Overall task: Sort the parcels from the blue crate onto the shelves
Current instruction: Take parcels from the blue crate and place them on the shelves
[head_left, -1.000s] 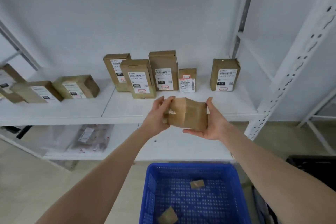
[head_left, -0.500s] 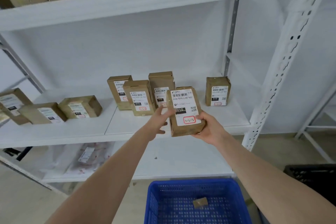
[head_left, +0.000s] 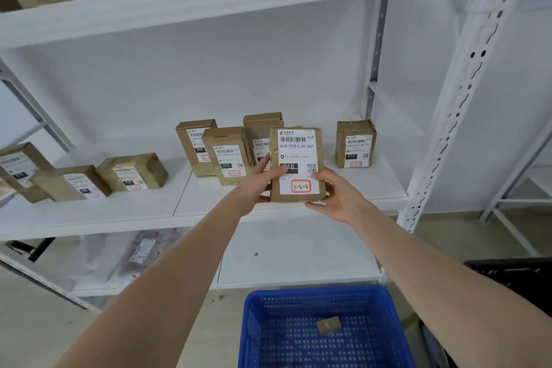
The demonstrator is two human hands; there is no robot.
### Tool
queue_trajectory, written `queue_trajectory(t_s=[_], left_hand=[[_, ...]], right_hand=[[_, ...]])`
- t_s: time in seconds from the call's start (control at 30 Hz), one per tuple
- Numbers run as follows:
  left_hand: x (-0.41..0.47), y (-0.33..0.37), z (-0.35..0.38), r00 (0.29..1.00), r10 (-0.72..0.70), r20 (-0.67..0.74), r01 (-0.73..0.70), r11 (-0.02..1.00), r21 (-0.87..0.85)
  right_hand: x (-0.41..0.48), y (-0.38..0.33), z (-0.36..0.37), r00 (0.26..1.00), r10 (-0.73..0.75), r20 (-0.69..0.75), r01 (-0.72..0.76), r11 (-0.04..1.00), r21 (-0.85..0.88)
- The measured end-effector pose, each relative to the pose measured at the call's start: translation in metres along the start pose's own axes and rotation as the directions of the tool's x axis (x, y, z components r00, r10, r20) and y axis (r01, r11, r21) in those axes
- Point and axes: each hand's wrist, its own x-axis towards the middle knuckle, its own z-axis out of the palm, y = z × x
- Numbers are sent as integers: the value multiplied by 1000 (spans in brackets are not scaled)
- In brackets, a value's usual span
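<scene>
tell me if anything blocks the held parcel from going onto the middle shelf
Partly: a tall standing parcel is right behind the held parcel. The shelf strip between it and the right-hand parcel looks bare.

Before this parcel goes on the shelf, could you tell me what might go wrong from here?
The held parcel sits just in front of the upright parcels; pushing it in could topple them. Its red-boxed tag seems to differ from the neighbour's tag, so this may be the wrong shelf.
</scene>
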Motion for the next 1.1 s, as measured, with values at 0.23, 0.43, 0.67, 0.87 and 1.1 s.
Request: queue_trajectory(t_s=[0.23, 0.43, 0.67, 0.87, 1.1], left_hand=[[-14, 18, -4, 995, 60, -77, -59, 998, 11], [-24, 21, -9, 985, 75, -158, -71, 997, 31], [-42, 28, -11, 973, 90, -214, -79, 995, 59], [-63, 42, -43, 956, 151, -253, -122, 984, 128], [-103, 77, -119, 921, 275, -274, -242, 959, 148]], right_hand=[[-4, -9, 15, 999, -18, 37, 20, 998, -51], [-8, -12, 29, 997, -19, 80, 32, 986, -166], [-14, -8, 37, 995, 0, 101, 19, 983, -181], [-16, -9, 76, 988, -36, 152, 66, 978, -197], [-26, -16, 159, 952, -123, 278, 182, 964, -196]])
